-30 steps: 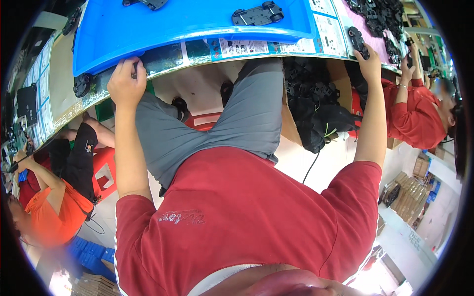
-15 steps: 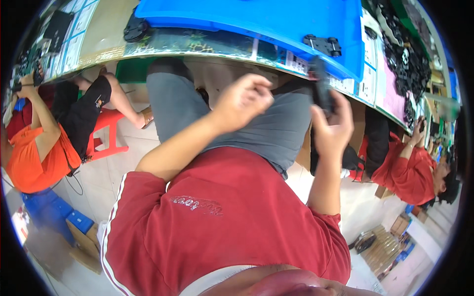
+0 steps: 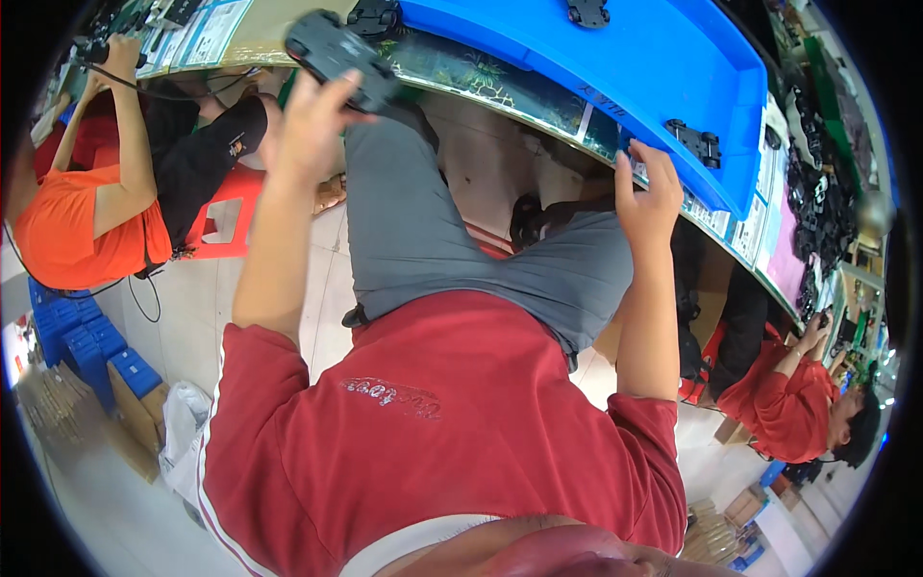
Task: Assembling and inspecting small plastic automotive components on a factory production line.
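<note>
**Workbench edge: controller held off the bench, tray nudged from the corner**

Workbench (image 3: 500,91) curves across the top of the view, w/ the person seated under it, red shirt and grey shorts nearest the camera.

Near to far: left hand (image 3: 312,130) is raised in front of the bench edge, fingers (image 3: 332,96) wrapped around a black game controller (image 3: 341,58). Grip sits on the lower end only; the rest of the body sticks up past the fingertips, above the bench edge, not resting on it. Right hand (image 3: 649,197) is at the near corner of the blue tray (image 3: 615,58), fingers spread and pressed on its rim, holding nothing else. A small black part (image 3: 697,142) lies in the tray just beside those fingertips, apart from them.

Risks, as I judge them:
- Controller could slip or tip out, since the hold is low on it and nothing is under it but the floor.
- Tray overhangs the bench edge at that corner; a push or pull there could slide it off or shake parts loose.

Farther out, co-workers sit at both sides, one in orange (image 3: 67,231), one in red (image 3: 788,404).
</note>
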Motion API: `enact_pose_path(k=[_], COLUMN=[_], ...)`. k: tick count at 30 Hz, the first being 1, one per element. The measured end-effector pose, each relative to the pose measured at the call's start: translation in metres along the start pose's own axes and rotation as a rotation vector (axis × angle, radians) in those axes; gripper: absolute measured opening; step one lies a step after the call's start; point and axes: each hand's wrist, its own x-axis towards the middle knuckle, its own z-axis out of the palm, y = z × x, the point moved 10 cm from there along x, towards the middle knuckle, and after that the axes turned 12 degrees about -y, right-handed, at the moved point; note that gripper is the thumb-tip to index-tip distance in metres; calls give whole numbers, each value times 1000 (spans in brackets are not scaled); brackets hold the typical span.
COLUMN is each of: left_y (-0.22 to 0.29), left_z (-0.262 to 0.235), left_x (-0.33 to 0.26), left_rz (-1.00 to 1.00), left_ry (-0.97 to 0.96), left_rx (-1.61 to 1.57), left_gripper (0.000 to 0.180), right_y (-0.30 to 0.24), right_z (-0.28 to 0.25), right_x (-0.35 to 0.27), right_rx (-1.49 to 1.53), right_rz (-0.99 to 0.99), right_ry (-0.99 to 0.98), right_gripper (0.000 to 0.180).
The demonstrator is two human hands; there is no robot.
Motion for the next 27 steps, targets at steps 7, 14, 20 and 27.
enact_pose_path(k=[7, 14, 20, 27], left_y=[10, -2, 13, 74], left_z=[-128, -148, -112, 33], left_x=[78, 136, 136, 74], left_rz=[-10, -193, -227, 527], left_ry=[119, 22, 115, 153], left_rx=[427, 547, 811, 1267], left_gripper=[39, 41, 44, 27], right_y=[14, 24, 29, 23], right_z=[20, 20, 14, -43], right_x=[-9, -11, -15, -12], right_rx=[-332, -278, -243, 209], right_rz=[-116, -105, -82, -20], right_ry=[185, 184, 204, 216], right_gripper=[21, 21, 19, 7])
